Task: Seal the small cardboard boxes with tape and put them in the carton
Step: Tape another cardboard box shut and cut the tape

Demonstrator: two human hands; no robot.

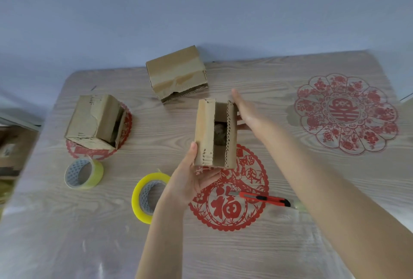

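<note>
A small cardboard box (203, 133) is held above the table's middle, its top flaps half open with a crumpled filling showing in the gap. My left hand (190, 178) grips its near lower corner, thumb on the left flap. My right hand (245, 111) lies against the box's right side with fingers straight, thumb under it. A second small box (96, 120) lies on its side at the left. A third box (176, 73), with old tape on it, lies at the back centre. Two rolls of tape, one pale (83, 173) and one yellow (147, 198), sit near the left front.
A red utility knife (263, 198) lies on the table right of my left forearm. Red paper-cut decorations (346, 113) mark the wood-grain table (223, 245). Brown cardboard shows past the table's left edge (11, 144). A pale wall is behind.
</note>
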